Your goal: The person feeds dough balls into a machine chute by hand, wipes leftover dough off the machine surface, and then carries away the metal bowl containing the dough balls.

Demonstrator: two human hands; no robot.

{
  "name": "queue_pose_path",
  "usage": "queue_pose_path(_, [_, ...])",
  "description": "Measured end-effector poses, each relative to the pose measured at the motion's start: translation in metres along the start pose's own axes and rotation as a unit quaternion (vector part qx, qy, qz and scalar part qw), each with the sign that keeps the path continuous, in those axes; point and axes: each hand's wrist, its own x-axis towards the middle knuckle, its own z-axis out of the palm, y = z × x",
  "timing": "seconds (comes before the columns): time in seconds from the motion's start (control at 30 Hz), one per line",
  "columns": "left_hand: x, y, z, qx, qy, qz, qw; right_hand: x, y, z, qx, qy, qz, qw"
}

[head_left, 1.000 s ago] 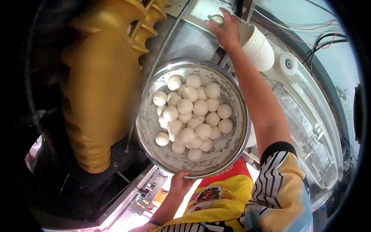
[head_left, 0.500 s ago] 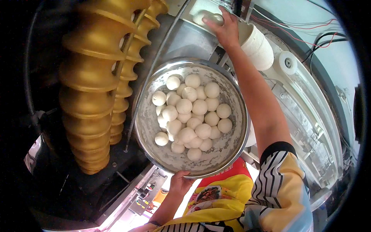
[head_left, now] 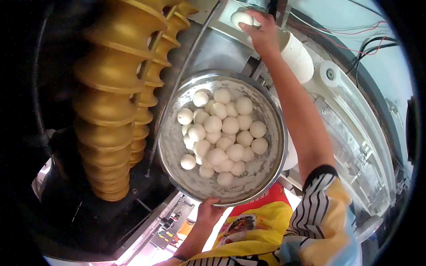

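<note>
A round metal bowl (head_left: 270, 175), dusted with white powder, holds several smooth white balls (head_left: 230, 125) heaped in its middle. My left hand (head_left: 209, 213) grips the bowl's near rim, with the thumb over the edge and the other fingers hidden below. Beyond the bowl, my right hand (head_left: 262, 32) is closed round a white ball (head_left: 240, 18) above a pale tray (head_left: 225, 12). The thumb lies against the ball's near side, while its far part is hidden by the fingers.
Large golden spiral rollers (head_left: 108, 106) stand at the left, with a thin metal rod (head_left: 177, 84) between them and the bowl. A white cylinder (head_left: 298, 57) is beside my right wrist. Machine parts with a pale roller (head_left: 329, 74) and loose wires (head_left: 370, 53) lie at the right.
My right hand has closed round a white ball, its fingers earlier spread. The golden rollers have turned and appear shifted. The bowl sits slightly lower in view, still in my left hand.
</note>
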Motion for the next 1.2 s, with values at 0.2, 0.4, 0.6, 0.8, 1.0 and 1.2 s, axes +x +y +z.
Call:
queue_pose_path(0.2, [0.000, 0.000, -0.003, -0.008, 0.018, -0.034, 0.999, -0.042, -0.101, -0.043, 0.154, -0.391, -0.092, 0.903])
queue_pose_path(0.4, [0.007, 0.003, -0.006, 0.002, -0.006, -0.016, 1.000, 0.000, 0.026, -0.006, 0.165, -0.018, 0.249, 0.954])
queue_pose_path(0.6, [0.007, 0.003, -0.010, -0.010, -0.011, -0.029, 0.999, 0.000, 0.049, 0.023, 0.196, 0.091, 0.211, 0.953])
queue_pose_path(0.8, [0.004, 0.003, -0.006, 0.010, -0.012, -0.011, 1.000, -0.003, 0.050, 0.025, 0.073, 0.088, 0.158, 0.981])
queue_pose_path(1.0, [0.009, 0.005, -0.015, 0.011, -0.019, -0.027, 0.999, -0.002, 0.063, 0.028, 0.007, 0.024, 0.183, 0.983])
queue_pose_path(1.2, [0.008, 0.005, -0.011, 0.002, -0.036, -0.026, 0.999, -0.004, 0.059, 0.029, 0.034, 0.049, 0.176, 0.983])
